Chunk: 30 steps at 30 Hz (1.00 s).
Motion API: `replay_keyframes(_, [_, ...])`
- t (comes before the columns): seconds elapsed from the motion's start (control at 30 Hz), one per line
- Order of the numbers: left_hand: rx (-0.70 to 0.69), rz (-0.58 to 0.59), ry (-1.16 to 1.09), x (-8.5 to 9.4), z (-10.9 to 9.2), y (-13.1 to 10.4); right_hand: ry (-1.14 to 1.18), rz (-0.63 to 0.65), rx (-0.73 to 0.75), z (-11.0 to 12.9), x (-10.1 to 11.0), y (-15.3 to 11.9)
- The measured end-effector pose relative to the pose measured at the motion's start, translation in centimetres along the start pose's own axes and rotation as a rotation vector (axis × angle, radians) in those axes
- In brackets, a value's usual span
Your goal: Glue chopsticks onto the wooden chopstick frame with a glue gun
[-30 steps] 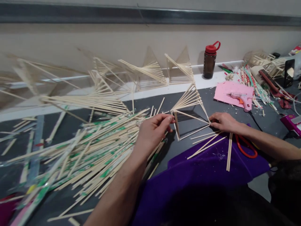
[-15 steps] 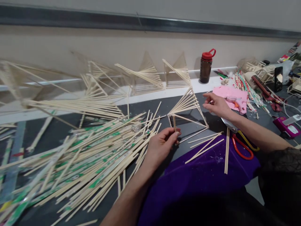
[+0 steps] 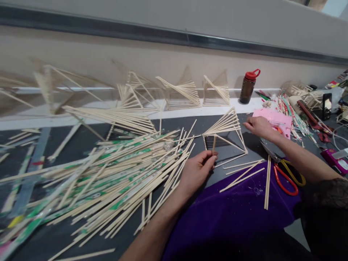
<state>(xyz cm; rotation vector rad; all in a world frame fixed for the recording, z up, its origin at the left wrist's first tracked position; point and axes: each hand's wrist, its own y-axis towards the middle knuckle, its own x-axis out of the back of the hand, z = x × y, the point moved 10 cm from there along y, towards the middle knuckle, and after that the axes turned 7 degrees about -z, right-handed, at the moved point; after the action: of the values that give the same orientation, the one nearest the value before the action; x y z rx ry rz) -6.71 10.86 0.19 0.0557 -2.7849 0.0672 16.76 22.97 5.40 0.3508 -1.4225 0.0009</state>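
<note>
My left hand (image 3: 199,168) pinches a thin wooden stick (image 3: 214,144) upright between thumb and fingers, at the front left corner of a small stick frame (image 3: 224,125). Sticks fan out across the top of that frame, and its lower part is partly hidden by the hand. To its right, my right hand (image 3: 261,127) hovers with its fingers drawn together; what they hold, if anything, is too small to make out. Behind this hand lies a pink sheet (image 3: 274,115) with a glue gun, mostly covered. Scissors (image 3: 285,175) with red and yellow handles rest below my right forearm.
A large pile of wooden sticks (image 3: 130,177), some in green-printed wrappers, spreads on the left. Finished-looking stick frames (image 3: 182,90) stand along the wall beside a red-capped bottle (image 3: 247,88). Loose sticks (image 3: 241,175) lie on purple cloth (image 3: 231,217). Clutter fills the far right.
My right hand's fingers have drawn closer together and the hand sits slightly lower beside the frame. My left hand keeps its pinch on the stick. The whole view has shifted and tilted.
</note>
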Motion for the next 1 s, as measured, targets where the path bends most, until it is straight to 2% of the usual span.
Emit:
replay_keyframes(0.17, [-0.036,0.023,-0.085,-1.0,0.3,-0.5,-0.178,0.024,-0.065,-3.7,0.6,-0.2])
replay_keyframes(0.27, [-0.134,0.066,-0.102,-2.0,-0.4,-0.9,-0.142,-0.01,-0.103,-4.9,1.4,-0.3])
replay_keyframes(0.47, [-0.307,0.112,-0.023,-2.5,-2.3,-1.8,0.35,0.029,-0.151,-3.7,0.5,-1.8])
replay_keyframes(0.67, [-0.405,0.079,0.083,-2.3,-2.8,-1.8,0.484,-0.024,-0.203,-2.7,1.4,-3.5])
replay_keyframes(0.77, [-0.43,0.022,0.143,-0.9,-3.4,-1.7,0.54,-0.04,-0.233,-3.0,2.0,-4.5])
replay_keyframes(0.83, [-0.435,-0.025,0.197,0.8,-4.1,-1.7,0.572,-0.06,-0.243,-3.0,2.5,-5.3])
replay_keyframes(1.0, [-0.421,-0.217,0.374,7.5,-5.8,-2.0,0.583,-0.093,-0.143,-1.0,4.7,-7.4])
